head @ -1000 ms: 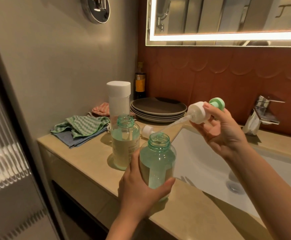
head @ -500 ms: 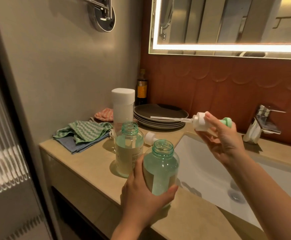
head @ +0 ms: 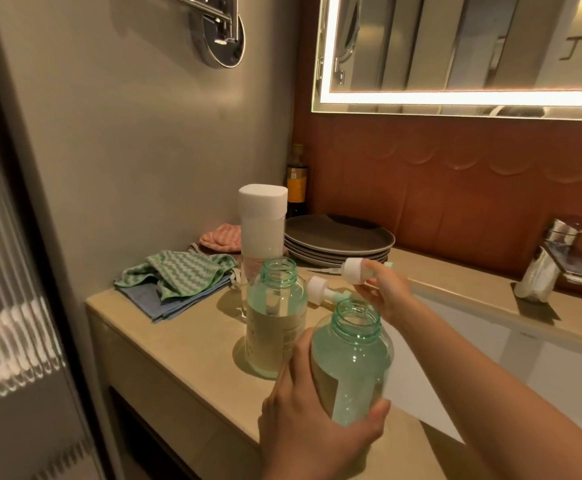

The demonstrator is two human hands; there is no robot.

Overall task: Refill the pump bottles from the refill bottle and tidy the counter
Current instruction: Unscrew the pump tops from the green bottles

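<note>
Left hand [head: 317,431] wraps the open green bottle [head: 351,368] at lower centre. Right hand [head: 388,294] pinches a pump head [head: 354,270] mid-frame, low over the counter [head: 185,341]. Looks like the uncapping step. Next, free that hand for the white-capped refill bottle [head: 262,230] behind.

A lit mirror [head: 455,46] hangs on rust-red wall tiles [head: 455,188] above the beige counter [head: 185,344], grey wall [head: 126,150] left.

no words or numbers can be read. print on the pale label of the far green bottle [head: 275,327] and the orange label of the dark bottle [head: 297,184] is too blurred.
</note>
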